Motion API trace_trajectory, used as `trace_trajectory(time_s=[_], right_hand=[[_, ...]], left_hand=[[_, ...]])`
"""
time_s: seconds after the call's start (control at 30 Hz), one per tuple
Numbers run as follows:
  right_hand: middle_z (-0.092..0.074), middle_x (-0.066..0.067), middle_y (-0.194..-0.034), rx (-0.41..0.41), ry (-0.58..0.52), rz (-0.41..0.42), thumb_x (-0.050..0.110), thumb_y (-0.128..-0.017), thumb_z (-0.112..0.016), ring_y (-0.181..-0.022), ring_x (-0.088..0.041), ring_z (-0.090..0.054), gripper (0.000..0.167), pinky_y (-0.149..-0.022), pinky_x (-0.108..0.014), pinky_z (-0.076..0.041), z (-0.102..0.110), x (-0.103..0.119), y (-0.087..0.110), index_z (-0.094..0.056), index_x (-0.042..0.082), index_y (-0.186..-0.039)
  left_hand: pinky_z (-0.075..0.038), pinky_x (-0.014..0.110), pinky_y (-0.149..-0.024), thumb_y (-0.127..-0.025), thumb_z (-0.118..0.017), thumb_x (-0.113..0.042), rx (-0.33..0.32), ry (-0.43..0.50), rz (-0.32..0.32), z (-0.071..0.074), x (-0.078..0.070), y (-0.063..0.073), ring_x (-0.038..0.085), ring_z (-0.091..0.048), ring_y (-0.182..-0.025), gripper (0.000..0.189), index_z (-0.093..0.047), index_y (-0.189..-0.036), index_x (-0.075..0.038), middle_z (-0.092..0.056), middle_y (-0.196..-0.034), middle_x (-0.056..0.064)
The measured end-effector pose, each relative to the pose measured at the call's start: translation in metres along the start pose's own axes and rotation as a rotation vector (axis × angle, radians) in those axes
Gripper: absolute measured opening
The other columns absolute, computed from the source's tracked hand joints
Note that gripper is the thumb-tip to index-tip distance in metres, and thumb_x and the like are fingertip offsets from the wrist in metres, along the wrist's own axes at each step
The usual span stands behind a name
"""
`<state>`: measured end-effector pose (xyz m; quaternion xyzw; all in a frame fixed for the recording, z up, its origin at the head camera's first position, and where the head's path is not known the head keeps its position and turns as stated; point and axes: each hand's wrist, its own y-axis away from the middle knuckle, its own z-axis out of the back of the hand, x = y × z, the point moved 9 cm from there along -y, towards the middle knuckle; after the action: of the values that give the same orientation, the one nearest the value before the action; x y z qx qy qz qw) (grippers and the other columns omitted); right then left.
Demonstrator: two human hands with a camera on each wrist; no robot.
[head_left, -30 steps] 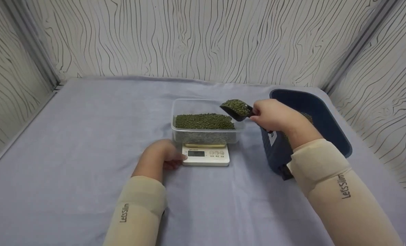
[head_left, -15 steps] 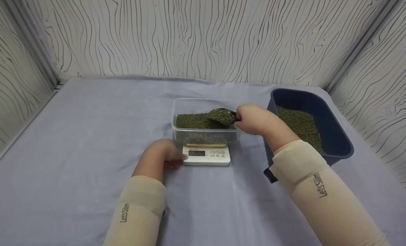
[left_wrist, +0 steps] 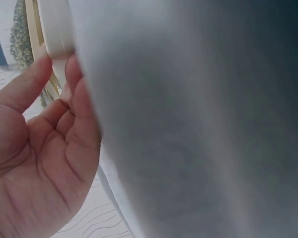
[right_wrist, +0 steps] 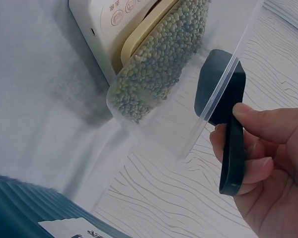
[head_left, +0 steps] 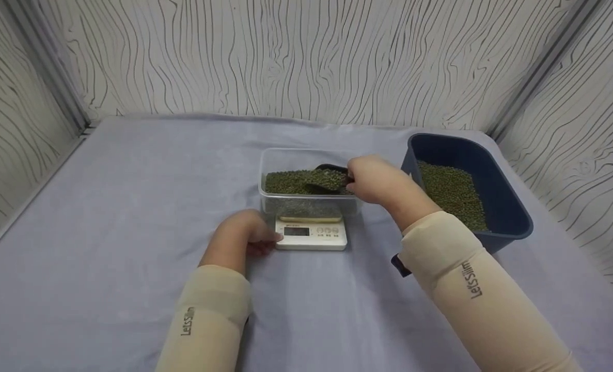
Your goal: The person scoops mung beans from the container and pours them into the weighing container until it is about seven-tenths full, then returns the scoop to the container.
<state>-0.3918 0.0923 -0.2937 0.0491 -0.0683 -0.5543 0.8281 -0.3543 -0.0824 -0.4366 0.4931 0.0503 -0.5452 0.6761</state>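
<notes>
My right hand (head_left: 381, 181) grips the handle of a black scoop (right_wrist: 233, 158) heaped with small green mung beans. The scoop's bowl is inside a clear plastic container (head_left: 311, 207), low over the beans (head_left: 284, 182) there. This container stands on a white kitchen scale (head_left: 311, 243) with a small dark display (head_left: 297, 232). At the scale's front left corner, my left hand (head_left: 242, 232) pinches its edge between thumb and fingers. The left wrist view shows the thumb (left_wrist: 37, 74) against the scale's white side (left_wrist: 57, 29), the other fingers curled close by.
To the right stands a deep blue bin (head_left: 500, 181) with more mung beans (head_left: 453, 194) in it; my right forearm passes in front of it. A pale lavender cloth (head_left: 130, 206) covers the table. Wood-grain patterned panels (head_left: 285, 57) close in the back and sides.
My right hand has moved left and down with the loaded scoop, from above the container's right rim to inside it. The left hand stays at the scale.
</notes>
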Motion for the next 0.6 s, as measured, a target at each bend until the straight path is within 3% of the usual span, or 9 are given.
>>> trace_trajectory(time_s=[0.2, 0.6], right_hand=[[-0.061, -0.012, -0.088, -0.05, 0.033, 0.013, 0.011, -0.088, -0.056, -0.08, -0.026, -0.057, 0.012, -0.073, -0.041, -0.047, 0.006, 0.006, 0.0, -0.059, 0.0, -0.093], [-0.059, -0.012, -0.101, -0.102, 0.14, -0.002, 0.018, -0.089, -0.06, -0.096, -0.028, -0.057, 0.023, -0.082, -0.042, -0.047, 0.011, 0.019, 0.001, -0.059, 0.004, -0.107]], left_hand=[[-0.047, 0.024, -0.055, -0.083, -0.068, -0.031, -0.052, -0.079, -0.002, 0.005, -0.001, -0.001, 0.011, -0.056, -0.055, 0.026, -0.068, -0.071, -0.008, -0.062, -0.062, 0.001], [-0.047, 0.022, -0.054, -0.084, -0.066, -0.028, -0.015, -0.029, 0.005, 0.002, 0.0, 0.001, 0.01, -0.055, -0.055, 0.025, -0.067, -0.071, -0.007, -0.06, -0.064, 0.001]])
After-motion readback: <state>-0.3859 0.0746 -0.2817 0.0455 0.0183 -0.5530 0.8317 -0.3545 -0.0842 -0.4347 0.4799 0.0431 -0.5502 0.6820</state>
